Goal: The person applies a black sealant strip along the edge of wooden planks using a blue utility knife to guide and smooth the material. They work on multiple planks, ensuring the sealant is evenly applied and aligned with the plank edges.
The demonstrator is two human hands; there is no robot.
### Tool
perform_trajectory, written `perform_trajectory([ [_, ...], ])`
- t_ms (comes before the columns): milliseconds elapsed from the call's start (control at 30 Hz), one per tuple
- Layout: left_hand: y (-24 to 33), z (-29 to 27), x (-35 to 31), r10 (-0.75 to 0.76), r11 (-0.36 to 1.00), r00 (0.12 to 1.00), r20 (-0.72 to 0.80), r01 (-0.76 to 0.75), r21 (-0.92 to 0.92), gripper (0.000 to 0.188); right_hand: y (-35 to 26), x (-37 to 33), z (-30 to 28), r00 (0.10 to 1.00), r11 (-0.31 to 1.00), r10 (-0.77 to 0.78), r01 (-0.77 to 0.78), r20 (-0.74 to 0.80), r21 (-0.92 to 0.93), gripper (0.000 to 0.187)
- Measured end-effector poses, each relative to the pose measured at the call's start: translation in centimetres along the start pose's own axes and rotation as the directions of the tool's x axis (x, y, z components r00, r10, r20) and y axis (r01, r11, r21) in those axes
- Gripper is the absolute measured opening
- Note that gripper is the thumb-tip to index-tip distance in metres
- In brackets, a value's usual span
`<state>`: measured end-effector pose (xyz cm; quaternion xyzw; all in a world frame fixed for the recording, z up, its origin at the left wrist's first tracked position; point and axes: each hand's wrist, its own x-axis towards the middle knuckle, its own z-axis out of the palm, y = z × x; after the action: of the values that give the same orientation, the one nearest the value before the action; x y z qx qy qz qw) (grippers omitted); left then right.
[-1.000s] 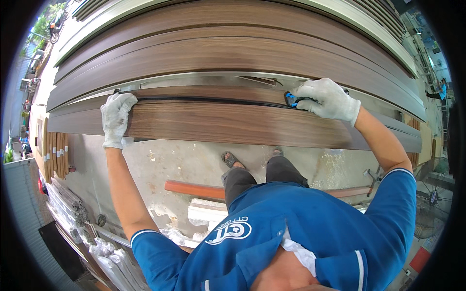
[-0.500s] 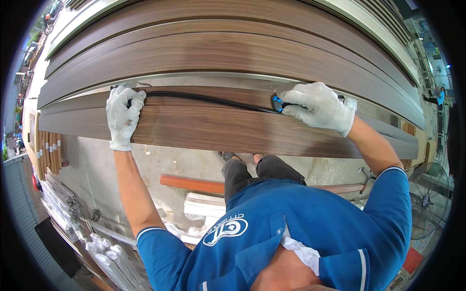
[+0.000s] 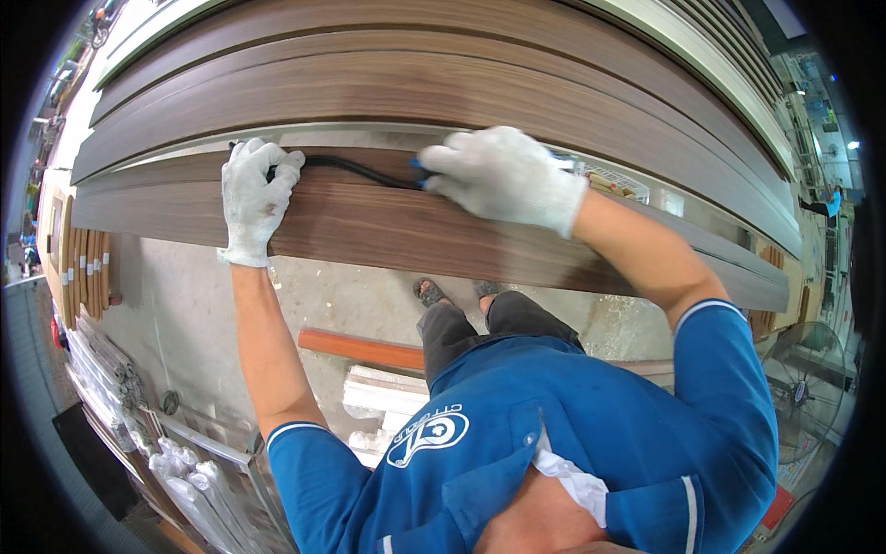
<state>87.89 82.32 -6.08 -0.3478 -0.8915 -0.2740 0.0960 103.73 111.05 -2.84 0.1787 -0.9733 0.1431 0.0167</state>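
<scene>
In a white knitted glove, my left hand [image 3: 258,196] is closed on one end of a black rubber-like strip [image 3: 362,172] at the left of the nearest brown wood-grain plank [image 3: 369,214]. The strip runs to the right along the plank's top, bowing up slightly between my hands. My right hand [image 3: 503,177], gloved too and blurred by motion, is closed around a small tool with a blue end [image 3: 420,174]. That blue end sits on the strip; the rest of the tool is hidden by my fingers.
More brown planks [image 3: 415,83] lie side by side beyond. Through the gap shows a light basket [image 3: 616,182]. An orange-red bar [image 3: 360,349] and white wrapped pieces [image 3: 378,392] rest on the floor. Wrapped profiles [image 3: 189,494] lie lower left; a fan [image 3: 801,392] stands right.
My right hand has slid left along the strip with the blue tool, so the length between my hands is shorter. My left hand has shifted slightly right and keeps its grip.
</scene>
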Motion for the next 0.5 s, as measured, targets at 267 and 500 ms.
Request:
perform_trajectory([
  [267, 0.6, -0.3, -0.3, 0.073, 0.994, 0.996, -0.049, -0.077, -0.079, 0.015, 0.7, -2.9, -2.6, 0.991, 0.994, 0.097, -0.091, -0.092, 0.059, 0.024],
  [500, 0.6, -1.3, -0.4, 0.087, 0.995, 0.990, 0.110, -0.081, -0.052, 0.018, 5.7, -18.5, -10.4, 0.903, 0.824, 0.427, -0.367, -0.047, 0.431, 0.036],
])
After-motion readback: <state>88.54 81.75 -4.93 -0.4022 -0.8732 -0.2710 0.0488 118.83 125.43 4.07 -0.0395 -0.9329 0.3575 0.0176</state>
